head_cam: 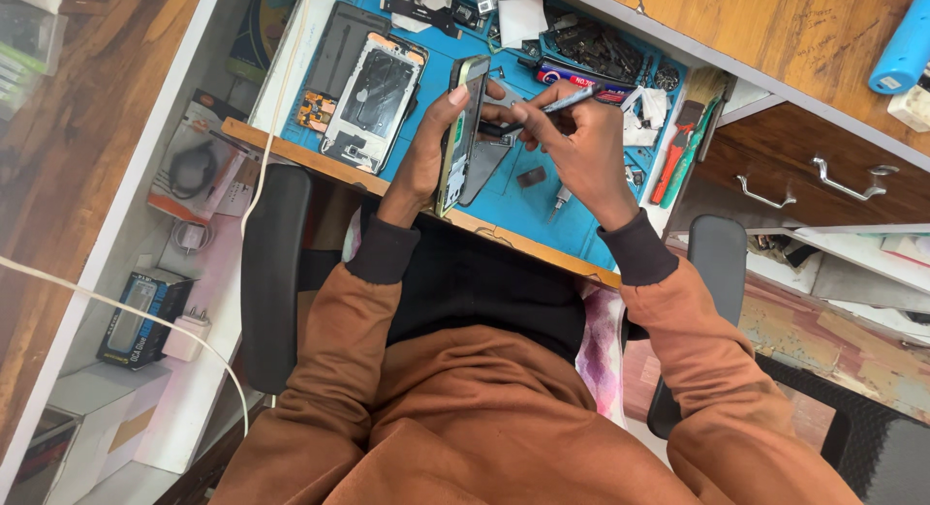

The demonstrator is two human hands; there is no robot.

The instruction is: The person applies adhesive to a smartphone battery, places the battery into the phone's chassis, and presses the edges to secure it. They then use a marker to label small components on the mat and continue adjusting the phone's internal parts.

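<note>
**A:** Head view first: where do the hands sit?

**B:** Both are raised over the blue work mat in the upper middle of the frame. The left hand is clamped on an opened phone, held on edge with its thin side to the camera. The right hand is pinched around a slim tool, its tip pointing left at the phone's inner face.

**A:** So which step is this?

**B:** I judge it as fine work inside the phone, probing or loosening a small part. Whether the tip touches anything, I cannot tell; the fingers hide it.

**A:** What else lies about?

**B:** A second phone frame lies flat on the mat to the left. A brush and a red-handled tool lie at the mat's right edge, and a small dark part rests below the hands. The desk runs along the upper right, with a drawer beneath it.

**A:** What would the next move call for?

**B:** A steady left grip, I think, and light pressure from the tool, since the inner parts look delicate.
</note>
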